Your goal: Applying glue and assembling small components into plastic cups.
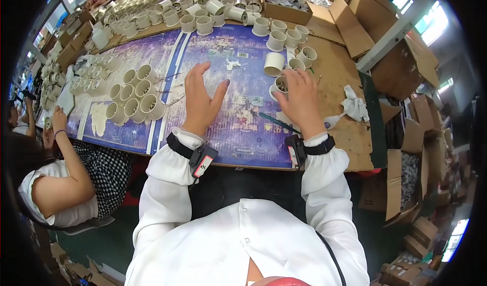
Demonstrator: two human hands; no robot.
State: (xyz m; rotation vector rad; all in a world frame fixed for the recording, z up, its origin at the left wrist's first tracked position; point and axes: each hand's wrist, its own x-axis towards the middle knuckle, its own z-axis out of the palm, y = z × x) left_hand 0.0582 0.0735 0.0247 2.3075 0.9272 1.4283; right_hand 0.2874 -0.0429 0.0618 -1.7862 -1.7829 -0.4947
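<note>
My left hand (203, 101) hovers over the purple-printed cardboard (228, 118) with its fingers apart and nothing in them. With thumb and fingers curled round its rim, my right hand (303, 103) grips a cream-white cup-shaped part (278, 88); small pieces show inside it. Just beyond stands a bare-looking cream cup (274, 64), and several more cups (307, 56) line up behind, some with small pieces in them. A slim dark green tool (276, 121) lies beside my right wrist. To the left sits a group of cups (133, 108) with thin wires sticking out.
A crumpled white cloth (356, 104) lies at the table's right. Many cream cups (203, 9) crowd the far side, next to an open carton (286, 13). Cardboard boxes (401, 68) stand on the right. A co-worker (66, 179) sits at my left, hands at the table.
</note>
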